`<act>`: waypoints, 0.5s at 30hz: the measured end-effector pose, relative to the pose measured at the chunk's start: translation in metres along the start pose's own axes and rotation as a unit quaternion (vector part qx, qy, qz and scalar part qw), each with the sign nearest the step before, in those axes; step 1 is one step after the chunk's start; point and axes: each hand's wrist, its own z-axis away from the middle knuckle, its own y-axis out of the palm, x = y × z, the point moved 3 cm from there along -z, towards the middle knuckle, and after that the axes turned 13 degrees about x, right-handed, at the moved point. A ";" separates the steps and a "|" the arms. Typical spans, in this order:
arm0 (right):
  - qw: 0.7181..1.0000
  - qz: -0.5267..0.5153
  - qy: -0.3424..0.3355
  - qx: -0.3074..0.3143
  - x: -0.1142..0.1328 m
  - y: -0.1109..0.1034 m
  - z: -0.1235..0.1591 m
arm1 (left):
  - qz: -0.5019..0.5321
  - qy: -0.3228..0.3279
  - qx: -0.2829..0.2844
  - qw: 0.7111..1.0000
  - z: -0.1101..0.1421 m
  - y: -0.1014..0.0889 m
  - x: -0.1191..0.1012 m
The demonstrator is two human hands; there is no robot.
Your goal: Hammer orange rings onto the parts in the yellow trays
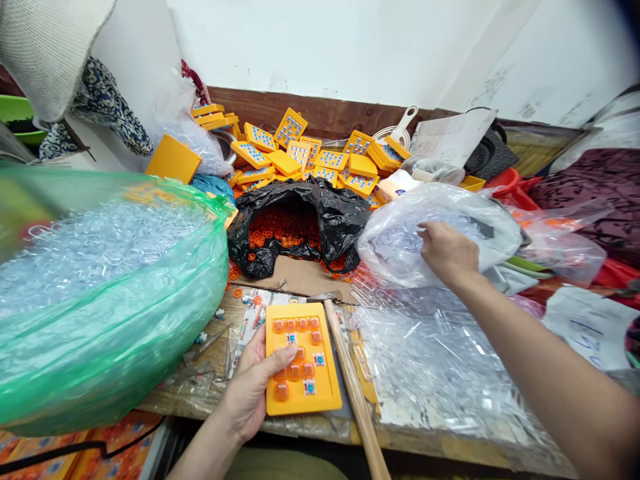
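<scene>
My left hand grips a flat yellow board at its left edge, thumb pressed on its face. Several translucent orange caps sit on the board, and 3 small white squares with blue centres show uncapped. My right hand is at a white plastic bag of clear pieces, its fingers curled together; what they hold, if anything, cannot be made out. Just right of the board, a wooden-handled hammer lies across the bench edge. Behind the board, a black plastic bag opens onto many loose orange caps.
A large green bag of clear plastic pieces fills the left. Yellow boards with blue-centred squares are heaped against the wall. Clear plastic pieces cover the bench's right side. A paper sheet with handwriting lies far right.
</scene>
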 end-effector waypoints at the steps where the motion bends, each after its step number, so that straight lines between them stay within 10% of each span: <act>1: 0.999 -0.030 0.001 -0.030 0.003 -0.004 0.002 | 0.002 -0.003 -0.004 1.000 0.000 0.000 0.000; 5: 0.980 -0.178 -0.016 -0.086 0.031 -0.005 0.042 | -0.004 -0.007 -0.036 0.999 -0.001 -0.002 -0.001; 8: 0.958 -0.278 -0.065 0.034 0.068 0.023 0.107 | -0.018 0.010 -0.057 0.998 -0.002 -0.004 -0.003; 11: 0.858 -0.471 -0.064 0.195 0.097 0.063 0.175 | -0.026 0.025 -0.062 0.997 -0.004 -0.004 -0.002; 15: 0.808 -0.573 0.024 0.134 0.103 0.095 0.213 | -0.043 0.066 -0.074 0.994 -0.005 -0.004 0.002</act>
